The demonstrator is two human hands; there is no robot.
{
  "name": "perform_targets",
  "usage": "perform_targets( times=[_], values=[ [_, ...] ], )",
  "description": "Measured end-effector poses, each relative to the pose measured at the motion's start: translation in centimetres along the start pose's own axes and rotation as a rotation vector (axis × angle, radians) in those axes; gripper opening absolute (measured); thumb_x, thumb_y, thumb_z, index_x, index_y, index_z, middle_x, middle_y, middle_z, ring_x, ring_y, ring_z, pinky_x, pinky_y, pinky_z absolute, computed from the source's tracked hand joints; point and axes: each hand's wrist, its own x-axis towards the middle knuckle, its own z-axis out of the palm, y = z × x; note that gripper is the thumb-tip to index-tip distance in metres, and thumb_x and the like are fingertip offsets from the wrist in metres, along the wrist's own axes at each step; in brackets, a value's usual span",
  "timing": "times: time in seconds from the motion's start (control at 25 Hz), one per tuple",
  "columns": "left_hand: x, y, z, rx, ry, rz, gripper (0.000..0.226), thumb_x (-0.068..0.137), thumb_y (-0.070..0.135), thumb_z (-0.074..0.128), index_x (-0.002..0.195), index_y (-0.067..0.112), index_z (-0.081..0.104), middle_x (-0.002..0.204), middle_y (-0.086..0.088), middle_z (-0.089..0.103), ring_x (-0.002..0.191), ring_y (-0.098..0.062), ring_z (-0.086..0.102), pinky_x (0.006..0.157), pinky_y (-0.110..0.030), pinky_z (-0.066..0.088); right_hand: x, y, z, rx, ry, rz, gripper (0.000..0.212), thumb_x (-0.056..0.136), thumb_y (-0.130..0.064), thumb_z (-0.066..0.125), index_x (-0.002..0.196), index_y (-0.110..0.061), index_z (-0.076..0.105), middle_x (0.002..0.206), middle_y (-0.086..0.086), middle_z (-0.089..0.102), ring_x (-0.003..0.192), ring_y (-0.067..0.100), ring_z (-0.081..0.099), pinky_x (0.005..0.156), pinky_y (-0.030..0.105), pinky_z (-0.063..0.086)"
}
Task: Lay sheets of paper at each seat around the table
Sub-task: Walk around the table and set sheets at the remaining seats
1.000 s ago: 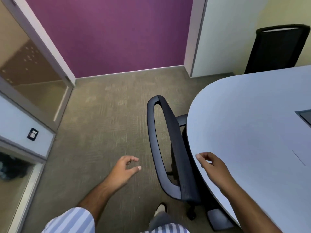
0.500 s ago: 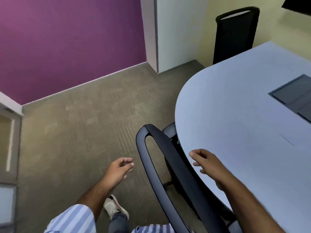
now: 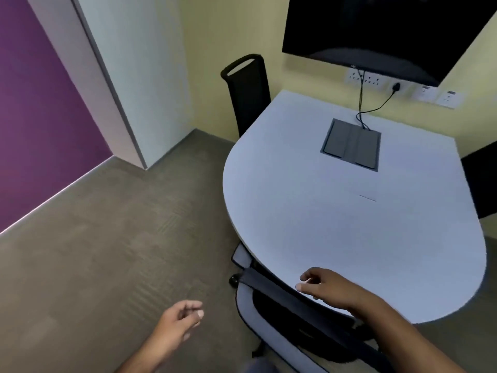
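The white rounded table [image 3: 336,224] fills the right half of the head view. No sheet of paper is plainly visible; only a faint thin line [image 3: 367,197] marks the tabletop near its middle. My right hand [image 3: 325,288] hovers over the table's near edge, just above the back of a black chair [image 3: 269,286] tucked under it; the fingers are loosely curled and hold nothing. My left hand [image 3: 180,321] hangs over the carpet to the left of that chair, half curled and empty.
A second black chair [image 3: 250,90] stands at the table's far left side, and part of a third [image 3: 481,181] shows at the right edge. A grey cable box [image 3: 352,144] is set into the tabletop. A dark screen [image 3: 376,30] hangs above wall sockets [image 3: 365,78].
The view has swung right and up, bringing the whole table, the screen and the far chair into sight. Both hands stay empty, the right one now over the table's near edge.
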Motion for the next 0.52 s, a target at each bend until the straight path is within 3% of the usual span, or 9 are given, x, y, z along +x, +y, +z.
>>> perform_targets(
  times=[0.12,0.28,0.4,0.52],
  values=[
    [2.2,2.9,-3.2,0.053,-0.050,0.028,0.014,0.094,0.000,0.070,0.103,0.011,0.070,0.088,-0.006,0.073,0.075,-0.015,0.066,0.064,-0.024,0.037,-1.0,-2.1,0.8,0.044,0.055,0.059,0.054,0.076,-0.069,0.071,0.119,-0.037,0.066,0.115,-0.014,0.072,0.098,0.006,0.071,0.093,0.028,0.055],
    [8.1,8.1,-6.1,0.149,-0.132,0.086,0.015,0.091,-0.001,0.074,0.102,0.009,0.073,0.080,-0.004,0.075,0.074,-0.019,0.067,0.060,-0.025,0.040,0.4,-5.1,1.7,0.118,0.111,0.125,0.052,0.081,-0.064,0.071,0.123,-0.033,0.065,0.117,-0.011,0.072,0.102,0.010,0.073,0.093,0.029,0.056],
    [13.0,13.1,-7.0,0.234,-0.180,0.177,0.022,0.083,0.008,0.083,0.102,0.004,0.074,0.074,-0.001,0.074,0.076,-0.021,0.065,0.048,-0.018,0.045,3.6,-7.3,1.2,0.205,0.128,0.156,0.043,0.090,-0.055,0.071,0.124,-0.028,0.065,0.120,-0.006,0.070,0.107,0.016,0.072,0.078,0.023,0.049],
    [17.3,19.3,-8.3,0.299,-0.207,0.285,0.017,0.086,0.005,0.081,0.102,0.007,0.075,0.083,-0.001,0.074,0.086,-0.020,0.064,0.052,-0.005,0.044,8.3,-10.2,-0.1,0.294,0.170,0.165,0.038,0.092,-0.055,0.070,0.120,-0.030,0.065,0.121,-0.007,0.068,0.107,0.014,0.071,0.076,0.024,0.048]
  ],
)
